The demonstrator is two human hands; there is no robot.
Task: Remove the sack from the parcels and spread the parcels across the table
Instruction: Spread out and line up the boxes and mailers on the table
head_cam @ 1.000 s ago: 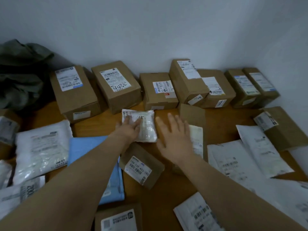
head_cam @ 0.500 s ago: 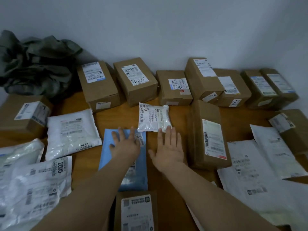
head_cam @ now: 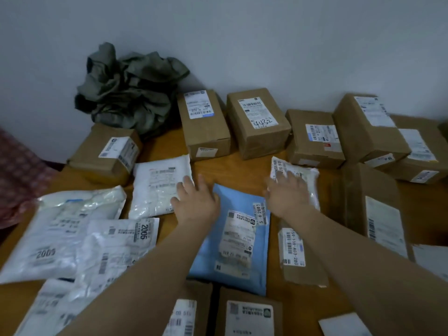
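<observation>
Across the wooden table (head_cam: 211, 163) we have parcels laid out from edge to edge — brown boxes along the far side, soft mailers nearer to us. Up at eleven o'clock the sack (head_cam: 128, 90) sits off the parcels, a crumpled grey-green heap against the wall (head_cam: 242, 40). At twelve o'clock we see two cardboard boxes side by side, one (head_cam: 206, 124) with a white label and its neighbour (head_cam: 258, 122) marked "4432" by hand. More boxes run off toward two o'clock, the labels there too blurred to read.

Our left hand (head_cam: 196, 202) is flat with fingers spread, well apart from the other; its fingertips touch the right edge of a white mailer (head_cam: 157, 187), while the heel rests over the top-left corner of the blue mailer (head_cam: 232, 238) at the centre. Our right hand (head_cam: 286, 195) at one o'clock is also flat and spread, pressing down on a small white packet (head_cam: 295, 175) — gripping nothing, palm simply on top. Just below that wrist lies a slim brown box (head_cam: 298, 258) with a barcode label, touching the blue mailer's right edge. At nine o'clock two big white poly bags (head_cam: 72, 234) overlap, numbers printed on their labels. At three o'clock a long brown box (head_cam: 373, 204) lies beside our right forearm.
</observation>
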